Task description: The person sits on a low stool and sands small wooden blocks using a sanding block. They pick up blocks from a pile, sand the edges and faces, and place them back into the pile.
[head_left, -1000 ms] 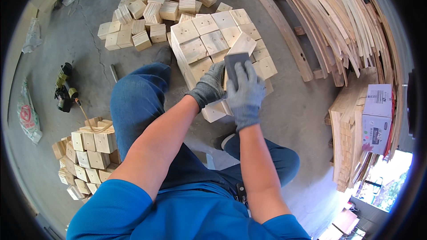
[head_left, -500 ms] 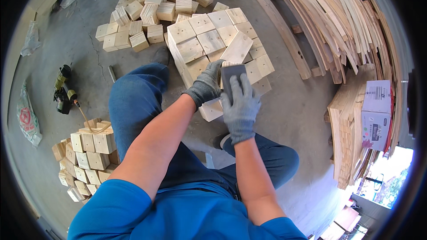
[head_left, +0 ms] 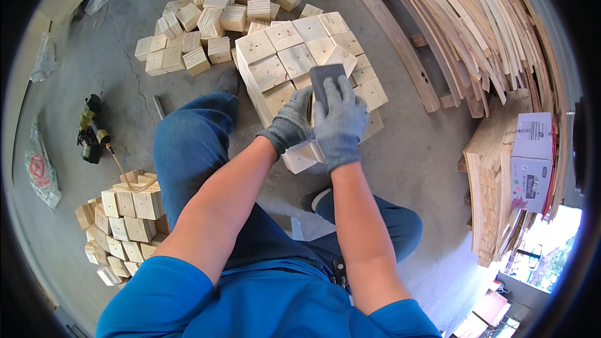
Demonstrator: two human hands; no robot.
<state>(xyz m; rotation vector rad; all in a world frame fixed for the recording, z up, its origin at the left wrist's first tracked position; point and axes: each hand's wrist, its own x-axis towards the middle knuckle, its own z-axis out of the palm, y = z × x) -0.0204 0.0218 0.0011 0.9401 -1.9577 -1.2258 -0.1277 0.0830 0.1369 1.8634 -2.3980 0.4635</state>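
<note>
My gloved right hand (head_left: 341,116) grips a dark grey, flat rectangular block that looks like a sanding block (head_left: 326,74), its fingers laid along the top. Just left of it, my gloved left hand (head_left: 290,120) is closed on the side of a wooden block, which the sanding block and gloves mostly hide. Both hands are over a stack of square-faced wooden blocks (head_left: 295,60) set close together in rows. Beyond the sanding block, one loose wooden block (head_left: 341,56) lies at an angle on that stack.
Loose wooden blocks (head_left: 220,20) are heaped behind the stack. More blocks (head_left: 133,222) are piled at my left, near a green-and-black power tool (head_left: 91,128) on the concrete floor. Long wooden strips (head_left: 451,19) lie at right, with a cardboard box (head_left: 531,163) on stacked timber (head_left: 491,181).
My right hand has slid the sanding block forward, away from me, so it now covers part of the angled block. My left hand stays nearly in place.
</note>
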